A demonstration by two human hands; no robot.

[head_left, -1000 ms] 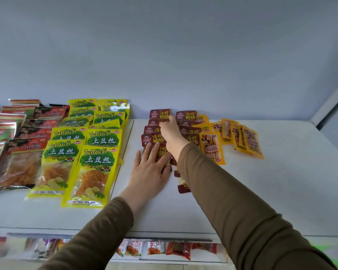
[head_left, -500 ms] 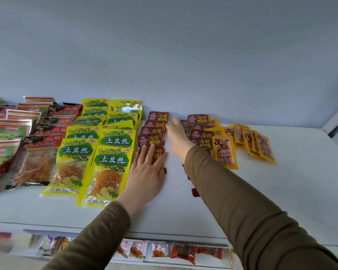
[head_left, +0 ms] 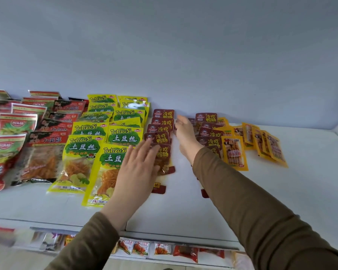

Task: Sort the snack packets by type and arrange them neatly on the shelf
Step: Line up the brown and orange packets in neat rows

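Note:
On the white shelf [head_left: 281, 191], dark red duck-sausage packets lie in two overlapping columns, a left column [head_left: 162, 125] and a right column [head_left: 209, 131]. My left hand [head_left: 139, 168] lies flat with straight fingers across the near end of the left column, partly over a yellow TuDouSi packet [head_left: 109, 158]. My right hand [head_left: 185, 131] reaches between the two columns, its fingers against the right edge of the left column's far packets. Orange packets [head_left: 234, 151] sit to the right.
Yellow TuDouSi packets [head_left: 98, 131] fill two rows on the left, with red and black noodle packets [head_left: 47, 143] and red-green bags [head_left: 12, 125] beyond them. A lower shelf [head_left: 164, 248] holds more small packets. A grey wall backs the shelf.
My left hand slid left and forward along the left red column, now partly over a yellow packet. My right hand stays at the column's far end. The view shifted, showing more of the left.

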